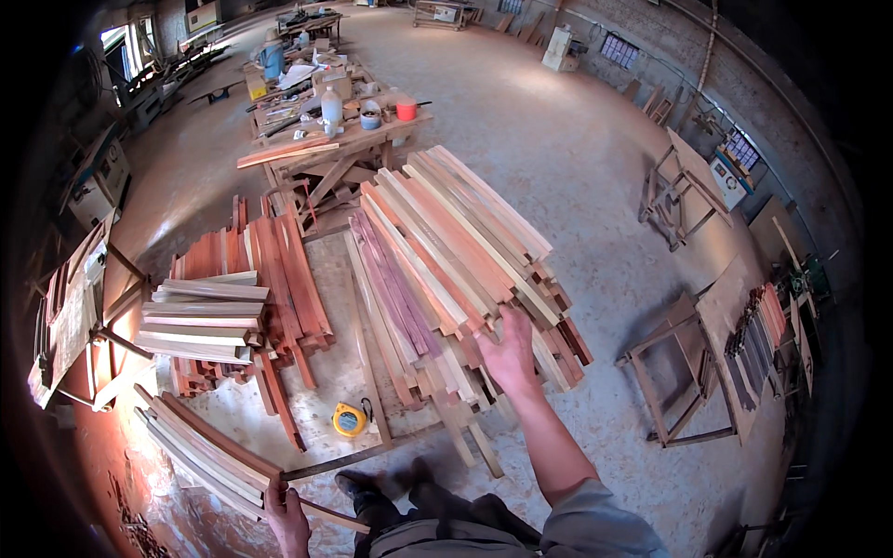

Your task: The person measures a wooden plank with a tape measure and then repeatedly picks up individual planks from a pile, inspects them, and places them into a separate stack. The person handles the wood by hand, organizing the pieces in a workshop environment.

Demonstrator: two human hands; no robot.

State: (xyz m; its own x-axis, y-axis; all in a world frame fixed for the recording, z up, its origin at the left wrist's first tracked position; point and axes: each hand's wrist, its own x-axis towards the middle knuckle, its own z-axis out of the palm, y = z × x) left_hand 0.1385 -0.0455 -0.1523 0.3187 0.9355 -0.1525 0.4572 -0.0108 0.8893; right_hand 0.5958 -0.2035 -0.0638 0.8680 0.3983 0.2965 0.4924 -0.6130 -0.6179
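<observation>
Red-brown and pale wood meet in the bundle of strips (205, 456) that my left hand (286, 521) grips near its close end, thumb laid over the top, the lengths running away up and to the left of that hand. My right hand (510, 349) lies against the near ends of the big stack (456, 242); its fingertips are partly lost to me, so I cannot tell whether they close on one strip or only press. The stack fans out ahead of this hand, with purplish strips (395, 293) to its left. Between my two hands, the yellow tape measure (350, 419) sits on the counter (321, 439), and beyond it, ahead of my left hand, pale strips (205, 316) lie across red ones (284, 270). To handle this well, I'd judge, the left grip should stay firm and the bundle level, since held at one end its far tips may dip and splay. With the right hand, I'd take strips singly or in small lots, fingers clear of rough edges, lest neighbours slide.
</observation>
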